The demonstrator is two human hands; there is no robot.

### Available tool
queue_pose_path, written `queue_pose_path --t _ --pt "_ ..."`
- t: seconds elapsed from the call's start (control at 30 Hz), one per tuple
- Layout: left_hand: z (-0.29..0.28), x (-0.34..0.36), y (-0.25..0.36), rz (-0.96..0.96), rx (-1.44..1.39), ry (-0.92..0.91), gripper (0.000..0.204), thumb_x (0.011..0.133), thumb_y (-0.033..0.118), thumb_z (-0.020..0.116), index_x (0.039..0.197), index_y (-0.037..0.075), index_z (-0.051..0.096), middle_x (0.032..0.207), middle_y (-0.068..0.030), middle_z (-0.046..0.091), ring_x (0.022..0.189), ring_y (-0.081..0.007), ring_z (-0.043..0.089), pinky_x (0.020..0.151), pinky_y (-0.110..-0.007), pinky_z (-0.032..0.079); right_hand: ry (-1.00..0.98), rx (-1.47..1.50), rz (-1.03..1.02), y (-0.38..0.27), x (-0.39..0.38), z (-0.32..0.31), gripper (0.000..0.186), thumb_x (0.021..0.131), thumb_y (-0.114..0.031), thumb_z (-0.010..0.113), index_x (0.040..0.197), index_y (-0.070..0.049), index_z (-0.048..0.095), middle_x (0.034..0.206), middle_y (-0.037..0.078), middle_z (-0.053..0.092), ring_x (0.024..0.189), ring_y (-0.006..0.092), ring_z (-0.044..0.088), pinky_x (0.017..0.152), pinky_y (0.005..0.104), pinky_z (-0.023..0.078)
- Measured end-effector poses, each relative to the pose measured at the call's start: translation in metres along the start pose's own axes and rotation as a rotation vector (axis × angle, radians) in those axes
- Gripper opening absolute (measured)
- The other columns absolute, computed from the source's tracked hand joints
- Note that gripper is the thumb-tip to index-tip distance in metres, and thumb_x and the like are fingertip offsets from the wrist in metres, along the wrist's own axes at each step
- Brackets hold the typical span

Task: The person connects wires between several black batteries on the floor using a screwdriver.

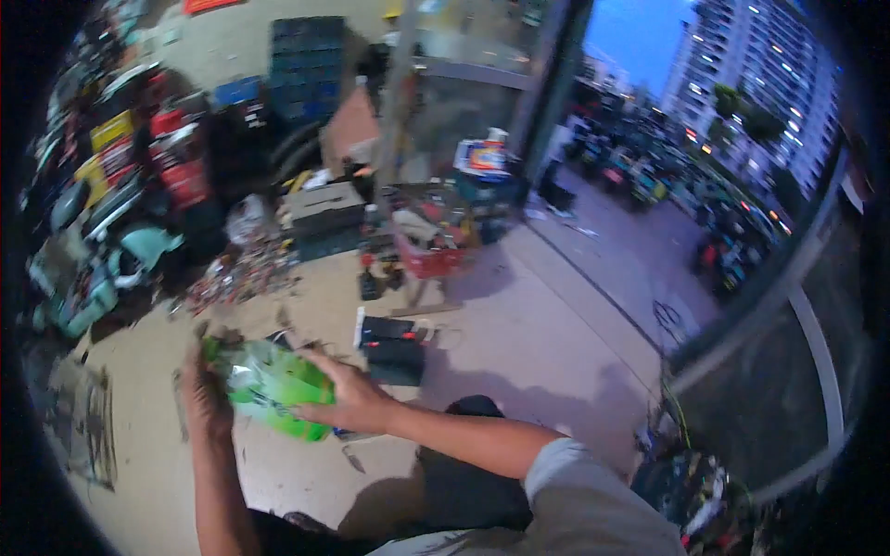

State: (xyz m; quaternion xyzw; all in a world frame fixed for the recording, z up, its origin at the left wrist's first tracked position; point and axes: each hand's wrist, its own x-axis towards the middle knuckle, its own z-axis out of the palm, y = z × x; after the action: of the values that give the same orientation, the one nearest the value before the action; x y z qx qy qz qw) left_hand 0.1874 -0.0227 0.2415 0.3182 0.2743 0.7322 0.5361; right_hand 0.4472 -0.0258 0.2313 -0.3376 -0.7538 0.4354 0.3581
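Between my two hands, in front of my body, is a bright green and clear plastic bag [276,380] with dark print. Its surface looks crinkled, and what it contains cannot be made out. My left hand [208,394] grips its left end, fingers pointing up. From the other side my right hand [350,394] is closed on its right edge, the thumb lying across the green face. Just beyond my right hand, a black box-shaped block [394,354] with red parts on top, like a battery, rests on the floor.
Scooters [111,250] and a pile of small litter [241,273] lie to the left. A red basket [440,259] full of odds and ends and a grey box [324,208] stand ahead. Right is an open doorway with a glass door [788,389]; parked scooters [640,171] are outside.
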Motion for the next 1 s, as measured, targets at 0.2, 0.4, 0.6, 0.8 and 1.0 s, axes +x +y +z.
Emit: queue_pose_path --t 0.2,0.4,0.6,0.8,1.0 --pt "0.017 0.011 -0.034 -0.05 -0.128 -0.14 0.054 0.105 0.026 0.052 0.153 0.003 0.047 0.142 -0.0156 0.06 0.132 -0.0309 0.057 0.117 -0.047 0.042 0.046 0.062 0.068 -0.023 -0.028 -0.031 0.088 0.088 -0.049 0.078 0.151 0.002 0.043 0.135 0.02 0.061 0.125 0.0299 0.059 0.106 0.04 0.046" --pt "0.053 0.004 -0.045 -0.094 -0.07 -0.215 0.054 0.104 0.038 0.055 0.144 0.001 0.054 0.119 -0.0125 0.066 0.115 -0.0287 0.064 0.105 -0.043 0.048 0.259 -0.739 -0.211 -0.02 -0.049 -0.04 0.095 0.084 -0.042 0.08 0.156 0.001 0.034 0.125 0.024 0.061 0.116 0.0396 0.061 0.104 0.0468 0.048" --pt "0.076 0.001 -0.047 -0.145 0.336 -0.254 0.059 0.098 0.032 0.067 0.144 -0.004 0.053 0.075 -0.0034 0.06 0.085 -0.0215 0.065 0.088 -0.038 0.054 0.046 -0.188 0.089 0.005 -0.069 -0.049 0.091 0.078 -0.047 0.085 0.144 0.005 0.048 0.121 0.023 0.063 0.112 0.0336 0.061 0.101 0.0411 0.048" --pt "0.099 -0.017 -0.054 -0.124 -0.132 -0.315 0.066 0.098 0.033 0.067 0.15 -0.002 0.045 0.074 -0.0019 0.051 0.078 -0.0193 0.058 0.085 -0.038 0.053 -0.246 0.505 0.248 -0.004 -0.078 -0.07 0.085 0.086 -0.061 0.076 0.135 0.005 0.055 0.119 0.012 0.067 0.107 0.0185 0.062 0.094 0.0345 0.05" --pt "0.063 0.009 -0.083 -0.093 0.327 -0.209 0.054 0.099 0.033 0.07 0.138 -0.003 0.057 0.096 -0.009 0.07 0.095 -0.0235 0.068 0.088 -0.036 0.054 0.198 -0.731 -0.142 0.003 -0.071 -0.068 0.088 0.077 -0.047 0.084 0.137 0.007 0.049 0.127 0.031 0.063 0.117 0.0465 0.062 0.099 0.049 0.051"
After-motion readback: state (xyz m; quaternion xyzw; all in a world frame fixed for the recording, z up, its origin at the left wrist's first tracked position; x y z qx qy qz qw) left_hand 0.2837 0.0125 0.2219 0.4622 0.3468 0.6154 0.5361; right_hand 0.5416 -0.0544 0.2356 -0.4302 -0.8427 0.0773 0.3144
